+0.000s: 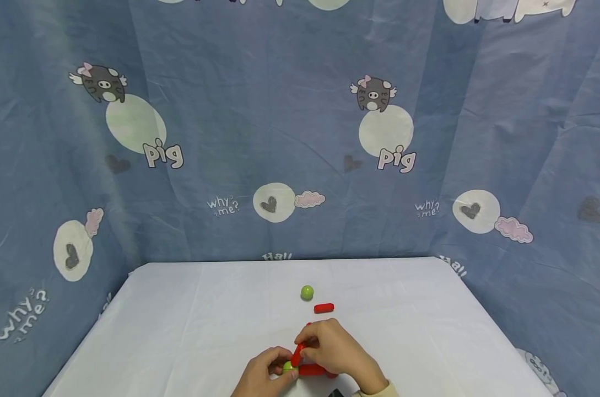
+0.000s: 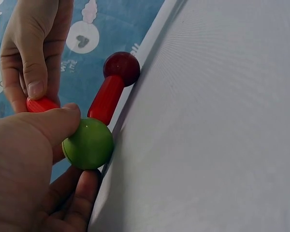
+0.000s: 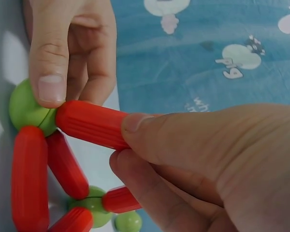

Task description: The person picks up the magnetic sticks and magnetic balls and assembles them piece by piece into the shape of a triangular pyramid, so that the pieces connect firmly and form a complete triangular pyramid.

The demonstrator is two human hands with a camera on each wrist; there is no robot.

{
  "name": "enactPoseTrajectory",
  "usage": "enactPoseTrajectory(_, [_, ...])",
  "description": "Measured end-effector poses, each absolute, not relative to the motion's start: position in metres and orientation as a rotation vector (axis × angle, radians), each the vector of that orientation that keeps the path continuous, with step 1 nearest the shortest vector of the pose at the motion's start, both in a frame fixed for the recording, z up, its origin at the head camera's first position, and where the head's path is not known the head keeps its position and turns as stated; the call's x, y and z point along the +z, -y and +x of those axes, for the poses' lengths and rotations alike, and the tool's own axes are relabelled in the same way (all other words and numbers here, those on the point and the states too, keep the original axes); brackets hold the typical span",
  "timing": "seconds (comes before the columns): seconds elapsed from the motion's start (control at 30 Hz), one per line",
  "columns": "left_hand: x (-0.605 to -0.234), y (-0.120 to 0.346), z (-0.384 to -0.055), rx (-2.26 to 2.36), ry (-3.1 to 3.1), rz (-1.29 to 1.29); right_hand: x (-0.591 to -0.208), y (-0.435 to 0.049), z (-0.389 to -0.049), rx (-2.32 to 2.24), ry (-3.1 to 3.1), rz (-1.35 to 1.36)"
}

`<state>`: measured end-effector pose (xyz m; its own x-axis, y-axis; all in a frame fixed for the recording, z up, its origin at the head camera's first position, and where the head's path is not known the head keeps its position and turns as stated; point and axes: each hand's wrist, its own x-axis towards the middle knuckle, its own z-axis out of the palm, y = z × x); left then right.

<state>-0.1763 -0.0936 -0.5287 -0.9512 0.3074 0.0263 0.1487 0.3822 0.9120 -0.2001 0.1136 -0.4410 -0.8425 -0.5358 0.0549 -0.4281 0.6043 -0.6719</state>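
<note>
My left hand [image 1: 267, 370] grips a green ball [image 2: 89, 145] between thumb and fingers, low over the white table. A ribbed red rod [image 3: 89, 123] is pinched by my right hand [image 1: 335, 347], thumb on one side and fingers on the other. One end of that rod meets the green ball right beside my left thumb. From the same ball another red rod [image 2: 106, 99] runs to a dark red ball [image 2: 122, 69]. The right wrist view shows a third red rod [image 3: 67, 166] leading from the held ball toward a second green ball [image 3: 97, 215], where more rods meet.
Beyond my hands, a loose red rod [image 1: 324, 308] lies on the white table [image 1: 220, 309], with a loose green ball [image 1: 307, 292] farther back. A blue patterned cloth [image 1: 300, 138] hangs behind the table and along both sides.
</note>
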Motion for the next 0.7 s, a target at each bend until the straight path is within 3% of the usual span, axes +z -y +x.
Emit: enactPoseTrajectory(0.7, [-0.526, 0.090, -0.178, 1.568, -2.527, 0.326, -0.428, -0.134, -0.206, -1.183, -2.706, -0.783])
